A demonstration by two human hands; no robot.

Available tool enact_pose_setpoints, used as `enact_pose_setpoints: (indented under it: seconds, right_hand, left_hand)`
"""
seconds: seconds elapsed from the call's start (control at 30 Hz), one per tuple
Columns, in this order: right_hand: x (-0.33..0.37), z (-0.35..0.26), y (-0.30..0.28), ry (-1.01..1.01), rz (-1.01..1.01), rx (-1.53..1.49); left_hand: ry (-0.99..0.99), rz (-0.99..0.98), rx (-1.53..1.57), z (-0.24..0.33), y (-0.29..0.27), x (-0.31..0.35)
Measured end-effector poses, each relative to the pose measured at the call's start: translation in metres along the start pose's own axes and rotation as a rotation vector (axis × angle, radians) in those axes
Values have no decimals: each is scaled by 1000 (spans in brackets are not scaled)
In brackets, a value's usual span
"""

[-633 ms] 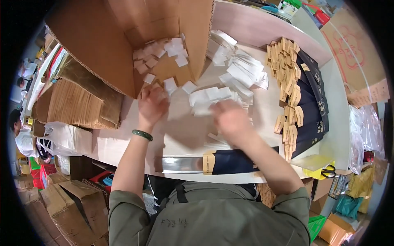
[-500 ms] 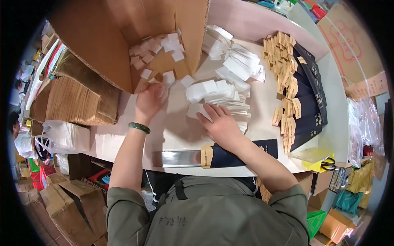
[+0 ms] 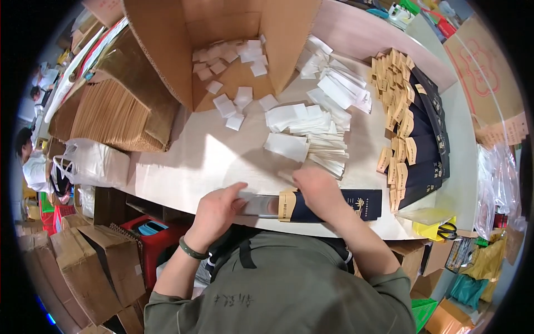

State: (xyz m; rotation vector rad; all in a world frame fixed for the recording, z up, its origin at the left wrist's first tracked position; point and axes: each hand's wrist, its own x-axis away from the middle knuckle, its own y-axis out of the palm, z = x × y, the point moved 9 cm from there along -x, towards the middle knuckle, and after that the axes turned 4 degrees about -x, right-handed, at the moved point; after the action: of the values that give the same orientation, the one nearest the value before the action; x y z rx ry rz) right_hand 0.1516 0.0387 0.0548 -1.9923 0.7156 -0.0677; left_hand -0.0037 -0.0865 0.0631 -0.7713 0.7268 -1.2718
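A dark blue printed packaging sleeve (image 3: 364, 205) with a tan band (image 3: 287, 206) lies along the table's front edge. A shiny silver strip (image 3: 260, 206) extends from its left end. My left hand (image 3: 214, 214) is at that strip's left end, fingers bent and thumb stretched toward the right; what they pinch is blurred. Over the sleeve, my right hand (image 3: 318, 192) has its fingers drawn together, with something pale and thin at the tips. Beyond it lie stacked white paper packets (image 3: 286, 146). Small white squares (image 3: 225, 106) lie farther left, by the carton's opening.
An open cardboard carton (image 3: 161, 53) at the back holds more white squares. Many dark sleeves with tan bands (image 3: 414, 167) are piled at right. Stacked brown cardboard (image 3: 111, 114) and a white plastic bag (image 3: 92, 161) stand at left. Black-handled scissors (image 3: 446, 230) rest at the right front.
My left hand has come back from the white squares near the carton to the silver strip. My right hand has moved from the white packets toward the sleeve, its fingers now drawn together.
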Motion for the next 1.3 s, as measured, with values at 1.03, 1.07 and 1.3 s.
enact_pose_setpoints:
  seconds: [1.03, 1.07, 1.3]
  right_hand:
    - [-70, -43, 26, 335, -311, -429]
    - [-59, -55, 37, 178, -287, -318]
    - [-6, -82, 75, -98, -164, -109]
  left_hand:
    - [-519, 280, -747, -215, -222, -66]
    - [-523, 264, -741, -213, -217, -64]
    - [-461, 1080, 185, -186, -154, 87]
